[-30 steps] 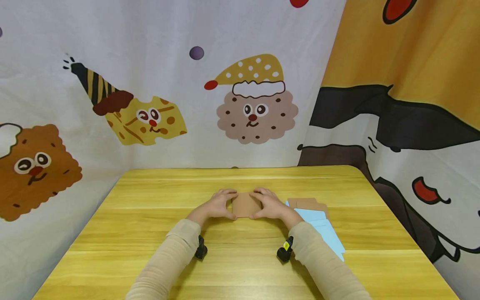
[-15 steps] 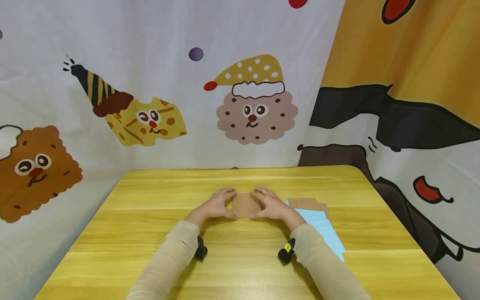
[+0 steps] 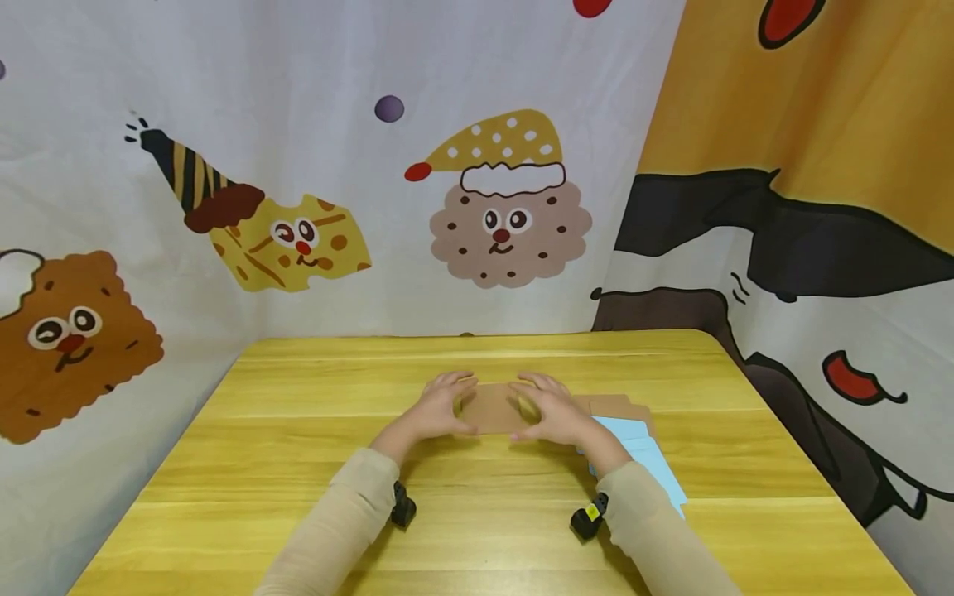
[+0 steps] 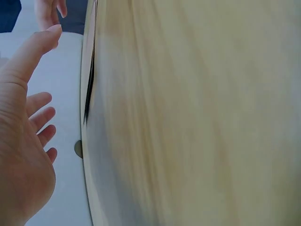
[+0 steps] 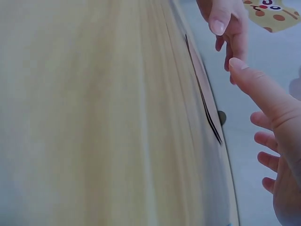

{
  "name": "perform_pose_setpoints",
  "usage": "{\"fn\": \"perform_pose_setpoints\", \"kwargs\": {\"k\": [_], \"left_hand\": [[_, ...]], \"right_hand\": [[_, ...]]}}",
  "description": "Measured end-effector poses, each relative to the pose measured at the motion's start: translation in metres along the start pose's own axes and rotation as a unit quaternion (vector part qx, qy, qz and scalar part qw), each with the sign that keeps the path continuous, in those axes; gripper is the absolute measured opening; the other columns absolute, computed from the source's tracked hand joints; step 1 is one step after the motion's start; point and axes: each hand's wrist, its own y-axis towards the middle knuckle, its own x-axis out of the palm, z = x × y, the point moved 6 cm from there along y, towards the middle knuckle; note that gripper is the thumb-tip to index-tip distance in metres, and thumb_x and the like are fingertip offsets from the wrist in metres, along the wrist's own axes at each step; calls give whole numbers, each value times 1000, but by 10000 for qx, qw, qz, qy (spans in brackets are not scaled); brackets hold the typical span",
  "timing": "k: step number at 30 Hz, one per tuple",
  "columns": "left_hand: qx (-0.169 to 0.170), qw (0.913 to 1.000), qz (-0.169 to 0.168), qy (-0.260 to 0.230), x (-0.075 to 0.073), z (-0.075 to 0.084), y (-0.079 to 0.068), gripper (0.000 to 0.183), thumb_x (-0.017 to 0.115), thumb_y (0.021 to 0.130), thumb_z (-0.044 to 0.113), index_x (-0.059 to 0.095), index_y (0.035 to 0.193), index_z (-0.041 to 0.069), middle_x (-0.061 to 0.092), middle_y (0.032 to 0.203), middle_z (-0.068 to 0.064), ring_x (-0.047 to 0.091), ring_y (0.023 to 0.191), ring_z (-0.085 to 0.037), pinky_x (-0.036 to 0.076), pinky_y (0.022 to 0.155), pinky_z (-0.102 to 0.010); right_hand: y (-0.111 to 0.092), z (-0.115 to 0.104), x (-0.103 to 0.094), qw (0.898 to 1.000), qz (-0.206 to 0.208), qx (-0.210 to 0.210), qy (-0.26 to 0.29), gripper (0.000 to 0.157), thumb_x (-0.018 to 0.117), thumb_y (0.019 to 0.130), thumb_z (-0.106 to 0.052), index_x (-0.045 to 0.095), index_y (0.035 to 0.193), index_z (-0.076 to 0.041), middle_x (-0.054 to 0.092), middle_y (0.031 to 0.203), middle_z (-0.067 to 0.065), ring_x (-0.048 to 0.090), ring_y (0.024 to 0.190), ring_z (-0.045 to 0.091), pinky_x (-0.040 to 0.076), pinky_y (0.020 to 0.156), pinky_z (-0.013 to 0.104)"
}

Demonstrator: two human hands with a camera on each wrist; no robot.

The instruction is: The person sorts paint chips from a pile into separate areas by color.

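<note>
A flat piece of brown cardboard (image 3: 492, 409) lies on the wooden table between my two hands. Above its left side is my left hand (image 3: 435, 409), thumb and fingers spread apart and holding nothing. On the other side my right hand (image 3: 557, 414) hovers in the same loose curve over the right part. Seen edge-on in the right wrist view, the cardboard (image 5: 207, 96) rests thin on the tabletop, slightly raised at its near end, with my right thumb and fingers apart from it. The left wrist view shows my left hand (image 4: 23, 127) likewise off the cardboard (image 4: 90, 66).
Right of my right hand lie flat light blue sheets (image 3: 647, 455) with brown cardboard (image 3: 611, 405) beneath and behind them; my right forearm partly covers them. The table (image 3: 298, 463) ends at a printed curtain (image 3: 335, 165) at the back.
Both hands were touching the sides of the cardboard; they have now lifted off it. The right hand has shifted slightly right and the left slightly toward the middle. The cardboard lies in place.
</note>
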Motion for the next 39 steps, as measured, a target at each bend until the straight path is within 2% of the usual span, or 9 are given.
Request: {"fn": "perform_pose_setpoints", "kwargs": {"k": [6, 13, 21, 29, 34, 39], "left_hand": [[136, 9998, 124, 73, 1, 13, 1, 95, 81, 71, 44, 39, 145, 2, 32, 150, -14, 24, 137, -33, 14, 109, -54], [165, 9996, 228, -75, 6, 28, 2, 96, 82, 70, 44, 39, 145, 2, 32, 150, -12, 23, 137, -32, 14, 109, -55], [328, 9993, 124, 153, 16, 49, 5, 98, 79, 71, 52, 39, 145, 3, 32, 150, -9, 23, 138, -28, 16, 109, -54], [597, 9980, -134, 134, 29, 80, 7, 99, 78, 72, 55, 37, 147, 5, 29, 151, -9, 20, 139, -27, 19, 109, -55], [761, 9964, -217, 289, 39, 98, 8, 100, 76, 71, 60, 37, 147, 7, 29, 152, -6, 20, 140, -29, 17, 109, -55], [955, 9935, -316, 532, 49, 114, 9, 102, 74, 71, 62, 37, 147, 7, 29, 151, -7, 23, 138, -24, 21, 110, -50]], "right_hand": [[-16, 2, -7, 9998, 184, -7, 112, 92, 79, 73, -52, 41, 146, -12, 26, 153, 15, 19, 138, 37, 15, 107, 62], [-34, 6, -19, 9994, 292, 17, 172, 90, 82, 72, -46, 42, 145, -9, 27, 152, 13, 21, 138, 37, 19, 105, 63], [-57, 11, -31, 9994, 321, 81, 138, 91, 83, 71, -43, 42, 146, -10, 31, 150, 13, 27, 135, 38, 27, 102, 62], [-79, 20, -39, 9986, 504, -59, -115, 96, 85, 66, -46, 42, 145, -11, 35, 147, 16, 33, 131, 41, 31, 98, 63], [-94, 26, -45, 9963, 685, -269, -447, 99, 86, 63, -48, 44, 144, -11, 40, 145, 12, 36, 128, 38, 29, 95, 64], [-108, 30, -50, 9960, 701, -413, -374, 103, 88, 60, -47, 43, 145, -12, 38, 146, 12, 34, 130, 34, 22, 97, 66]]}}
